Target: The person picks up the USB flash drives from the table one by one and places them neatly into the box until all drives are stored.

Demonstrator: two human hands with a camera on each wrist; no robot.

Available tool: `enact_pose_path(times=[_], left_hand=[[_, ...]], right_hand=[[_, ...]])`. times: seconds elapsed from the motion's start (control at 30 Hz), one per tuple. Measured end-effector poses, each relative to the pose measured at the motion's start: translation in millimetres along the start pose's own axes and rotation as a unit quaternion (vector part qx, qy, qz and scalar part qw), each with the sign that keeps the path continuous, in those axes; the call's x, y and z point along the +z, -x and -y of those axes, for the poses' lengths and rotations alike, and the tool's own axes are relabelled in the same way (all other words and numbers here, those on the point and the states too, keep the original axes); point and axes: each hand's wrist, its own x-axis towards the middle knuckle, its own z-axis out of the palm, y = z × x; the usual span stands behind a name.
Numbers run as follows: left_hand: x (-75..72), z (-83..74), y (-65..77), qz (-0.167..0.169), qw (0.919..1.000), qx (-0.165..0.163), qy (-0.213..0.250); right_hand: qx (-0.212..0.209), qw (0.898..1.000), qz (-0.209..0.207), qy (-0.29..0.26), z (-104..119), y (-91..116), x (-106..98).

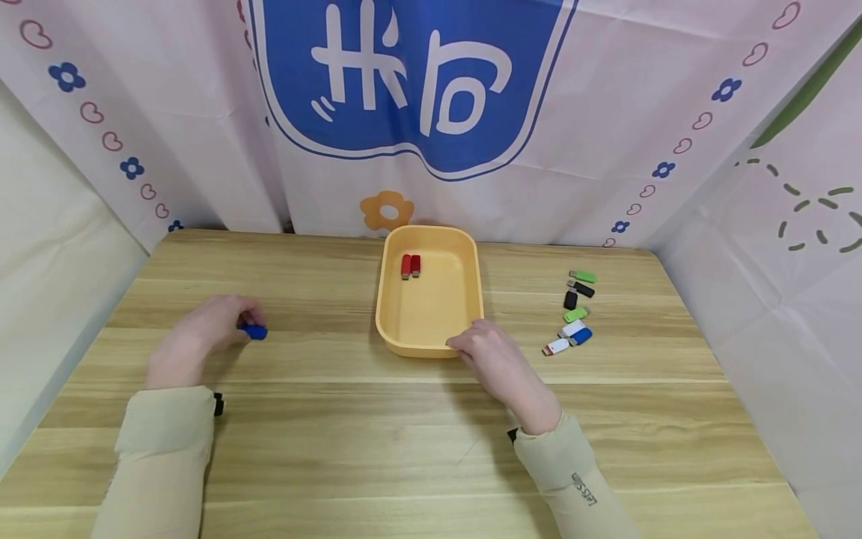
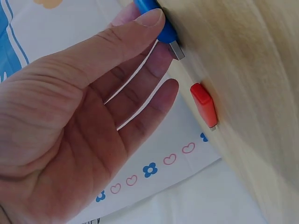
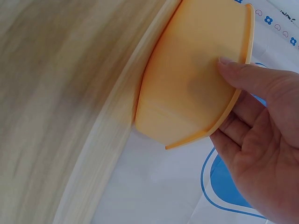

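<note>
Between thumb and fingers my left hand (image 1: 205,329) pinches a blue USB flash drive (image 1: 255,332) low over the left part of the table; its metal plug (image 2: 177,50) shows in the left wrist view. Near that hand a red USB flash drive (image 2: 204,105) lies on the table, hidden in the head view. My right hand (image 1: 500,364) grips the near right rim of a yellow tray (image 1: 420,350), thumb outside and fingers over the edge. Inside the tray, towards its far left, two red USB flash drives (image 1: 406,267) lie side by side.
To the right of the tray lies a loose group of USB flash drives: green (image 1: 583,276), black (image 1: 571,300), white (image 1: 557,346) and blue (image 1: 581,336). A printed curtain (image 1: 323,195) hangs behind the wooden table (image 1: 323,449), with pale cloth at both sides.
</note>
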Motion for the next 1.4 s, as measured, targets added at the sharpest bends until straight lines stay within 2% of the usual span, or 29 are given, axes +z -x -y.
enact_pose_path(times=[0.4,0.87,1.17,1.4], left_hand=[[0.8,-6.2,0.1,-0.010,0.9998,-0.008,-0.012],[0.1,-10.4,-2.9,-0.017,0.9998,-0.006,0.005],[-4.7,-28.4,-3.9,-0.041,0.9987,0.000,0.031],[-5.6,-46.6,-5.4,-0.077,0.9961,0.044,-0.004]], right_hand=[[-0.001,1.000,-0.004,0.003,-1,0,1],[0.002,1.000,0.001,0.001,0,0,0],[0.001,1.000,-0.002,0.000,0,0,0],[-0.006,1.000,-0.008,0.002,-1,0,1]])
